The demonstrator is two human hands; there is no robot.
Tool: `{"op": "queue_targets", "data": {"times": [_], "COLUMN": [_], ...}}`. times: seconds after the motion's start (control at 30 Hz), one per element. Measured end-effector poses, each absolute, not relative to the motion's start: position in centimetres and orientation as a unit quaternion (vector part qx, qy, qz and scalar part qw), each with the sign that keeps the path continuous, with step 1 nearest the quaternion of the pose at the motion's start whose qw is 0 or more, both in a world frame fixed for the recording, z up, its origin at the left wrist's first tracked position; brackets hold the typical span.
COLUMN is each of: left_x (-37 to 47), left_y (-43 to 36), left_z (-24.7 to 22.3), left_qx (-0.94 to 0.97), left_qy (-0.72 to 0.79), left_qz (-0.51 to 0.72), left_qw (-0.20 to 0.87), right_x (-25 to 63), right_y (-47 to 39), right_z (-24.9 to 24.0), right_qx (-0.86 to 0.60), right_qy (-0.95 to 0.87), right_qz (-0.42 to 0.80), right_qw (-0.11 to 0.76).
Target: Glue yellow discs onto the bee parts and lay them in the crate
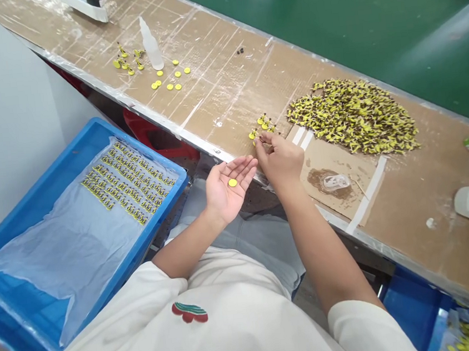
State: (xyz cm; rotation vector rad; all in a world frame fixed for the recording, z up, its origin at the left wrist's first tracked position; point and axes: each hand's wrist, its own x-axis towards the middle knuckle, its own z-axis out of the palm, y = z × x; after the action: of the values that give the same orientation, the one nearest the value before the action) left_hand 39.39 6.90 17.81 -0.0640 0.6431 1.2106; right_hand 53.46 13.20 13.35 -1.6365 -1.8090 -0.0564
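Observation:
My left hand [228, 192] is held palm up in front of the bench edge, fingers stretched out. A yellow disc [232, 183] lies on it. Just to the right, my right hand [279, 157] reaches over the bench with thumb and fingers pinched together. A tiny dark piece shows at its fingertips, too small to name. Right beside those fingertips, small yellow-and-black figures on yellow round bases [263, 121] stand in a little group, partly hidden by the hand. Further right is a large heap of similar yellow-and-dark figures [354, 118].
A cardboard-covered bench [224, 81] runs across. On it are a white dropper bottle [151, 44], loose yellow discs [178, 86], and a clear small dish [336, 182] in a wet patch. At left, a blue tray [87, 129] holds rows of figures [130, 178] on a plastic sheet.

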Motion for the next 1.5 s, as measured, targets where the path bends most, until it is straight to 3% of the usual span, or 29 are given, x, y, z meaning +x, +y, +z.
{"op": "queue_targets", "data": {"times": [0.3, 0.57, 0.8, 1.0, 1.33, 1.5], "left_x": [39.1, 39.4, 39.5, 39.7, 40.6, 40.7], "left_y": [7.1, 6.9, 6.0, 4.7, 4.5, 4.6], "left_z": [17.6, 17.7, 18.1, 16.8, 15.6, 15.7], "left_qx": [-0.011, 0.047, 0.103, 0.199, 0.308, 0.263], "left_qy": [0.298, 0.280, 0.263, 0.255, 0.303, 0.312], "left_qz": [0.565, 0.560, 0.520, 0.506, 0.490, 0.486], "left_qw": [0.770, 0.778, 0.806, 0.800, 0.757, 0.773], "right_x": [53.7, 51.7, 51.5, 52.2, 53.0, 53.7], "right_y": [10.4, 4.8, 4.4, 3.7, 2.7, 1.4], "right_z": [14.4, 15.5, 16.4, 17.7, 17.6, 18.6], "right_qx": [-0.593, -0.472, -0.558, -0.517, -0.541, -0.609], "right_qy": [-0.699, -0.776, -0.423, -0.268, -0.258, -0.385], "right_qz": [-0.038, 0.161, 0.477, 0.593, 0.578, 0.441], "right_qw": [0.397, 0.386, 0.532, 0.556, 0.554, 0.535]}}
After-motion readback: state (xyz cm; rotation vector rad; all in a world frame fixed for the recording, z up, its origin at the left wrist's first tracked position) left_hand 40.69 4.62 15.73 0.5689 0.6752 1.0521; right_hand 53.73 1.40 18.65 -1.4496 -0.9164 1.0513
